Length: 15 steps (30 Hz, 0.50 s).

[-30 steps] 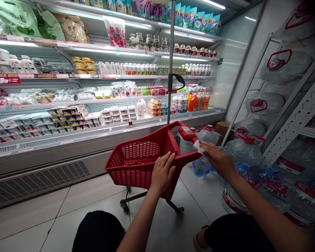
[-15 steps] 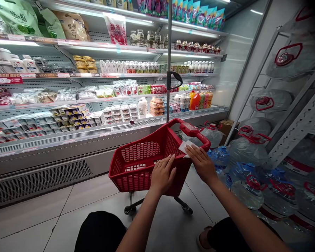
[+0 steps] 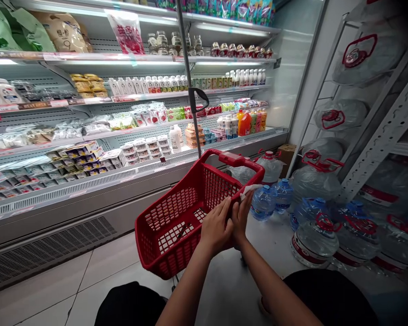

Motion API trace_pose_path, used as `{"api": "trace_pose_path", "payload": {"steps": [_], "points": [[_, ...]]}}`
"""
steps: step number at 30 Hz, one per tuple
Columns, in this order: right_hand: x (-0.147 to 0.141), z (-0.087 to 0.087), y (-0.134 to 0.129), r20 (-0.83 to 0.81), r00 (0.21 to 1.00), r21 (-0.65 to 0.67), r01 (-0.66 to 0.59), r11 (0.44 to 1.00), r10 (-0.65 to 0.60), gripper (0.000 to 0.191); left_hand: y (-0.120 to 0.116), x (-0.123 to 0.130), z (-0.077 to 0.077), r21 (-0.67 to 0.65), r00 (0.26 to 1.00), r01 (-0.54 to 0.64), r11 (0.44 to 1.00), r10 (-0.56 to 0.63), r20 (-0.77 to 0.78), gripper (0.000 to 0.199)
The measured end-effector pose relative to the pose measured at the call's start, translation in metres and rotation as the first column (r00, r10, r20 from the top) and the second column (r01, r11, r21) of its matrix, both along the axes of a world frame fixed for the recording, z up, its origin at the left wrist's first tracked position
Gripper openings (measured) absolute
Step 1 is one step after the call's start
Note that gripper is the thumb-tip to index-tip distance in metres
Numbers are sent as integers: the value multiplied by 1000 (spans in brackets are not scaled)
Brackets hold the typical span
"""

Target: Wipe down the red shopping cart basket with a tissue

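A red shopping cart basket (image 3: 177,253) stands in front of me, its near end tilted toward the lower left. My left hand (image 3: 216,226) rests on the basket's near rim with the fingers stretched out, holding nothing. Beside it, almost touching, my right hand (image 3: 241,217) presses a white cloth or tissue (image 3: 250,191) against the right corner of the rim, below the red handle (image 3: 233,158). The right palm faces the basket's outer side, and part of the cloth sticks out above the fingers.
A refrigerated display case (image 3: 122,199) with dairy products runs behind the cart. A grey pole (image 3: 187,59) with a black grip rises behind the basket. Large water bottles (image 3: 314,242) stand on the floor at the right, beside a white metal rack (image 3: 377,140). My knees are at the bottom.
My right hand has moved down and left with the cloth, from near the handle to the rim's side, close to my left hand. The basket has turned and the view has shifted right.
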State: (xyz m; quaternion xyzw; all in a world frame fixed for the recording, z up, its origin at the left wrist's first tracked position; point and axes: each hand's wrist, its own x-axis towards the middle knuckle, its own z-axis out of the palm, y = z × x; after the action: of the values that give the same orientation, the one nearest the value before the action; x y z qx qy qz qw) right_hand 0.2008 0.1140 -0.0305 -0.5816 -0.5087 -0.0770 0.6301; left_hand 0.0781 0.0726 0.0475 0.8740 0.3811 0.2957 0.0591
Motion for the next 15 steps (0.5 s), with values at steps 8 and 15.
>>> {"api": "trace_pose_path", "payload": {"steps": [8, 15], "points": [[40, 38, 32, 13, 1000, -11, -22, 1000, 22, 64, 0, 10, 7, -18, 999, -22, 1000, 22, -29, 78], [-6, -10, 14, 205, 977, -145, 82, 986, -51, 67, 21, 15, 17, -2, 990, 73, 997, -73, -124, 62]]}}
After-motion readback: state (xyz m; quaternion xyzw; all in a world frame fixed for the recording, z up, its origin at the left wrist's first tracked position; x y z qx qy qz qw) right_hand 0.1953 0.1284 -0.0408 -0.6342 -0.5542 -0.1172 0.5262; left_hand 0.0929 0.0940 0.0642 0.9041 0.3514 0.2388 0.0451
